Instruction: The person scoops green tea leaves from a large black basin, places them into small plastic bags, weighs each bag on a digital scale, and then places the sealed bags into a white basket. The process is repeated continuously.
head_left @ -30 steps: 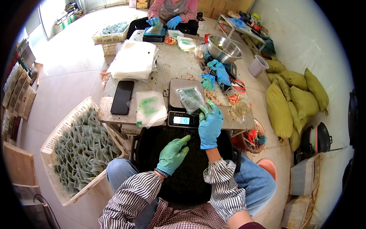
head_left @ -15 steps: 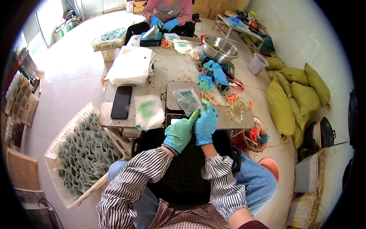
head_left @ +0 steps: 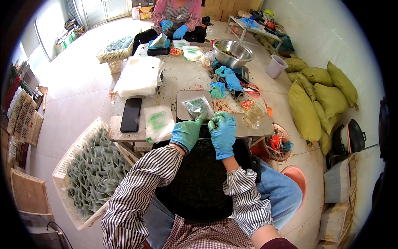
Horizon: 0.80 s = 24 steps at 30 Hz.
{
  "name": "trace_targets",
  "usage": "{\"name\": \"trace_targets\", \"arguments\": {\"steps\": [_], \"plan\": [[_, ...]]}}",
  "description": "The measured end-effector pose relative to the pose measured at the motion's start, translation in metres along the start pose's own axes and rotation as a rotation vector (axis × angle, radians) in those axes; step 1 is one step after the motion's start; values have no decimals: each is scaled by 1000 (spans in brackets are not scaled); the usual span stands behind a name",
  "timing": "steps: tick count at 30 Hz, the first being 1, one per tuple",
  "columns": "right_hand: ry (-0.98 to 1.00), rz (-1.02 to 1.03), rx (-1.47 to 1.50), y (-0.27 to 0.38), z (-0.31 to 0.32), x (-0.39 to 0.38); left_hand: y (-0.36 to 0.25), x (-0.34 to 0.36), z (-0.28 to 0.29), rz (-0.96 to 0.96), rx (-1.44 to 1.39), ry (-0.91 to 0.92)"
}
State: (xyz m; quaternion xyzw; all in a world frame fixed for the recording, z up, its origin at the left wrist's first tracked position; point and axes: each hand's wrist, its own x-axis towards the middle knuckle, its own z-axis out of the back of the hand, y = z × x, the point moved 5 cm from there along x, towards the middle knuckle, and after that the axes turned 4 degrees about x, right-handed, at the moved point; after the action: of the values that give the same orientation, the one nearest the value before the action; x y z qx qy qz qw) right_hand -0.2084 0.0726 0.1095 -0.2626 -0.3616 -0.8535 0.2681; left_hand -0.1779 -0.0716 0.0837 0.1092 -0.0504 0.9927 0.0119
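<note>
A clear plastic bag [head_left: 196,106] with green contents sits tilted on the scale's steel platform [head_left: 182,95] at the table edge. My left hand [head_left: 186,135], in a green glove, pinches the bag's lower part. My right hand [head_left: 222,135], in a blue glove, has curled fingers on the bag's right corner. The scale's display is mostly hidden behind my hands. Below them, between my legs, is a wide black tub [head_left: 192,182] of dark green loose material. Printed empty bags [head_left: 157,122] and a black phone [head_left: 131,114] lie left of the scale.
A crate [head_left: 62,170] of filled bags stands at left. The table [head_left: 170,70] holds white sheets [head_left: 137,74], a steel bowl [head_left: 233,54] and gloves [head_left: 228,79]. A co-worker [head_left: 174,16] sits opposite. Yellow-green sacks [head_left: 304,114] and buckets [head_left: 277,66] stand at right.
My left hand has risen from over the tub to the bag, meeting my right hand there. The co-worker's hands have drawn back from the small blue scale toward their body.
</note>
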Motion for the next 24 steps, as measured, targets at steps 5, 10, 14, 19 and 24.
{"name": "trace_targets", "arguments": {"steps": [5,10,14,19,24], "plan": [[3,-414,652,-21,22,-27,-17,-35,26,16,-155,-82],[223,-645,844,-12,32,-94,-55,-111,34,25,-565,-267],[377,-752,735,0,29,-152,-73,-143,7,97,-633,-24],[419,-625,546,1,27,-170,-74,-145,-10,41,-567,34],[421,-616,599,0,21,-162,-69,-143,-11,103,-571,16]]}}
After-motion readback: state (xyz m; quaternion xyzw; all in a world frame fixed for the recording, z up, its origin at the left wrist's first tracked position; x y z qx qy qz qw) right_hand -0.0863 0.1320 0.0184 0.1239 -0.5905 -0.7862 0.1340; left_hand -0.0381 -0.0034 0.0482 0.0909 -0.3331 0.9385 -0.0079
